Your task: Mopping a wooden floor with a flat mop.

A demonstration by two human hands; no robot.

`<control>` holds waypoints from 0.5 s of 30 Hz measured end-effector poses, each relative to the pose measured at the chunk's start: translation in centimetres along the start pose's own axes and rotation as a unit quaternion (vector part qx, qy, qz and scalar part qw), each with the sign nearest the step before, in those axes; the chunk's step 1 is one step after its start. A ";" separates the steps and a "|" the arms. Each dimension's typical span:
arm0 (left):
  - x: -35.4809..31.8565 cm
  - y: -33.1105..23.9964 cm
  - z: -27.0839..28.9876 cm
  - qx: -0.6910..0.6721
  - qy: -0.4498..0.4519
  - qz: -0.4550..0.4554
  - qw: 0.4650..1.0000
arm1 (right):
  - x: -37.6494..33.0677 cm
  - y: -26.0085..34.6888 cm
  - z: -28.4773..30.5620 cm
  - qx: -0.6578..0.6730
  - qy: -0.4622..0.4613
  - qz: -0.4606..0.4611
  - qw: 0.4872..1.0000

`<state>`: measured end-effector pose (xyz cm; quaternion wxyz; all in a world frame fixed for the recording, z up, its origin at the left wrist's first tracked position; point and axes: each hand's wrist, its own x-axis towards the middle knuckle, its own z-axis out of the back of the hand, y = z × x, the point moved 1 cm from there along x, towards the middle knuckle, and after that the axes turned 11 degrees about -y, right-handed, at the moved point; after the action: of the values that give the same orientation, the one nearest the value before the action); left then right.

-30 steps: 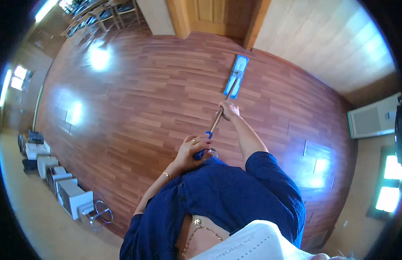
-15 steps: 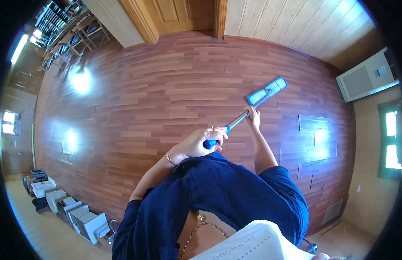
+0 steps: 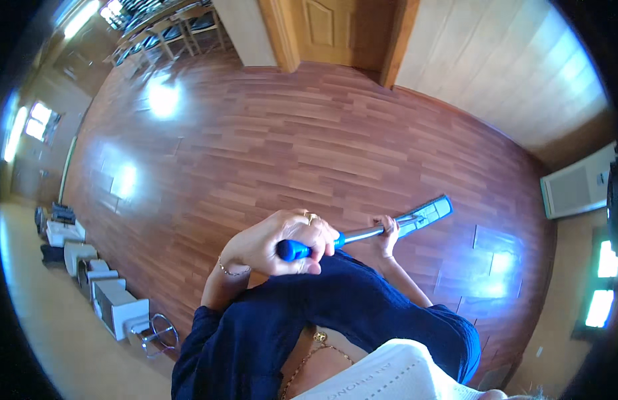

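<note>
A flat mop (image 3: 425, 215) with a light blue rectangular head lies on the wood-plank floor (image 3: 275, 147) to the right of my body. My left hand (image 3: 292, 240) is wrapped round the blue grip at the top end of its handle, close to my chest. Further down, my right hand (image 3: 387, 235) closes round the metal pole just short of the mop head. The pole slants from the grip out to the right, and the fingers of both hands partly cover it.
A wooden door (image 3: 339, 30) stands ahead in the panelled wall. Chairs (image 3: 169, 33) line a table at the far left. White boxy items and a metal-framed stand (image 3: 159, 335) sit along the left wall. A white floor-standing unit (image 3: 579, 183) is at the right wall.
The mop head has come nearer to my body, and the pole now lies flatter. My left hand has shifted left and the view has turned; both hands keep their hold.
</note>
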<state>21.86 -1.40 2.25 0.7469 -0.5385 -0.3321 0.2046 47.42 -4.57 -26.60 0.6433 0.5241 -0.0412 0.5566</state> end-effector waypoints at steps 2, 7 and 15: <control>-1.6 -1.8 0.3 0.023 -0.014 -0.009 1.000 | 0.5 2.7 -0.5 0.052 0.045 -0.022 0.997; -4.3 -5.0 -0.6 0.137 -0.045 -0.105 0.984 | 1.1 5.6 -3.2 0.144 0.090 0.025 0.985; -9.6 -5.1 -4.1 0.309 -0.180 -0.082 0.930 | 1.5 9.5 -12.6 0.314 0.355 0.084 0.877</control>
<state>17.83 -12.25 3.61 0.8181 -0.2061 -0.4248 0.3282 34.04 3.92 -25.32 0.3673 0.4606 0.3231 0.7406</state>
